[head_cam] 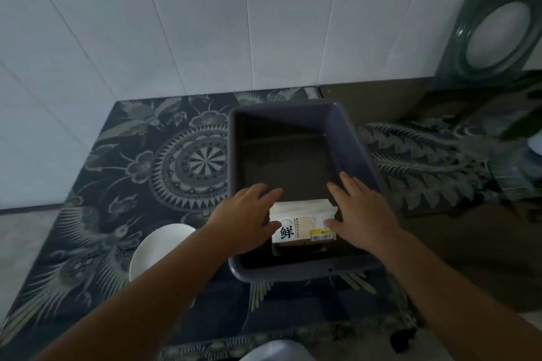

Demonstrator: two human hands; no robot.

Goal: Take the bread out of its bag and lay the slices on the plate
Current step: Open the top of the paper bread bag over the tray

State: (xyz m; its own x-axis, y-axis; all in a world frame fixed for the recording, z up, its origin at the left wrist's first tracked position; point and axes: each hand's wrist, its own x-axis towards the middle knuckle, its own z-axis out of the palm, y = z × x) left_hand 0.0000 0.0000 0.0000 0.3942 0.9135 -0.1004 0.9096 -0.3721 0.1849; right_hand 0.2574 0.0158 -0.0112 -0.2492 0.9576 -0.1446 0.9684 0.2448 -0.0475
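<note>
A white bread bag [302, 221] with a black character and a yellow label lies at the near end of a dark grey plastic tub [356, 138]. My left hand [245, 217] rests against the bag's left side, fingers spread over its top corner. My right hand [362, 211] is at the bag's right side, thumb touching it, fingers apart. Neither hand has closed around the bag. A white plate [154, 246] sits on the patterned cloth left of the tub, partly hidden by my left forearm.
The tub stands on a dark cloth [164, 155] with bird and mandala patterns. White tiled wall [176, 23] behind. A dark green square object with an oval opening [495, 29] leans at the back right. A brown surface [469, 243] lies to the right.
</note>
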